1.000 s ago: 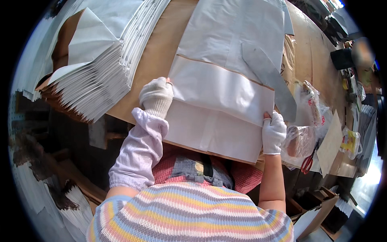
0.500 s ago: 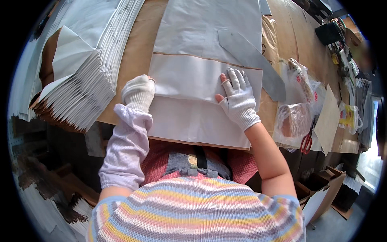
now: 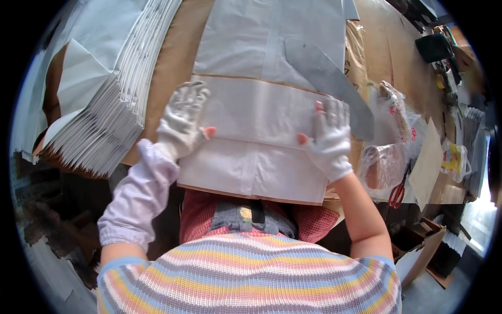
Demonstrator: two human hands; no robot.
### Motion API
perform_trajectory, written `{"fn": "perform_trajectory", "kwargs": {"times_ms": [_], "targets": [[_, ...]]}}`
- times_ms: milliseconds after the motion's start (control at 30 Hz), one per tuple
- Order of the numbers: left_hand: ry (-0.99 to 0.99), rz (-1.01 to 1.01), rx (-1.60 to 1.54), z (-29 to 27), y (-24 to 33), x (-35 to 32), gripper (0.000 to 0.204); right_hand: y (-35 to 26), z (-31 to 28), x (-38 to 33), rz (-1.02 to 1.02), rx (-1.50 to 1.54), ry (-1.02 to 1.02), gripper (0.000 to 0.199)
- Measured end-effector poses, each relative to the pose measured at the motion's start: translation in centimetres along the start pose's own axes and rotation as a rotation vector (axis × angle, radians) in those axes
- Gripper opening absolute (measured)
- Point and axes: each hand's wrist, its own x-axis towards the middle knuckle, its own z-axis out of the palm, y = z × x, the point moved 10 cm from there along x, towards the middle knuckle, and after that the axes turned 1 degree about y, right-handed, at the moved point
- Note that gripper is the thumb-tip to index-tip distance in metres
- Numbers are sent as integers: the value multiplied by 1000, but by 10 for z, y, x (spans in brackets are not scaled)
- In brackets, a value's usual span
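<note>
A large white paper bag (image 3: 253, 107) with brown cut edges lies flat before me, its near part folded into a wide band across it. My left hand (image 3: 184, 118), in a white knit glove and lilac sleeve, rests flat at the band's left edge, fingers stretched out. On the band's right end lies my right hand (image 3: 330, 138), in a white glove with bare fingertips, fingers apart and slightly blurred. Neither hand grips anything. A grey flat plate (image 3: 334, 78) with an angled end lies across the bag, just beyond my right hand.
At the left stands a thick stack of folded white paper bags (image 3: 97, 118). To the right are clear plastic packages (image 3: 384, 162), red-handled scissors (image 3: 397, 194), a beige sheet (image 3: 426, 162) and a yellow-and-white plastic bag (image 3: 454, 159). An open cardboard box (image 3: 418, 246) sits below the table's right side.
My left hand has opened from a closed grip at the fold's left edge and now lies flat. My right hand has slid rightward along the band. The bag's near edge sits slightly lower in view.
</note>
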Motion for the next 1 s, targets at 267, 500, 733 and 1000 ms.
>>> {"fn": "perform_trajectory", "kwargs": {"times_ms": [267,500,733,1000], "targets": [[32,55,8,-39,48,65,91,30,-17,-15,51,217,139,78],[19,73,-286,-104,53,80,68,-9,-62,-56,-37,206,271,53],[175,196,-123,-151,98,22,68,-110,-112,-14,-195,320,243,70],[381,226,-132,-165,104,40,37,-147,-139,30,-322,309,418,36]]}}
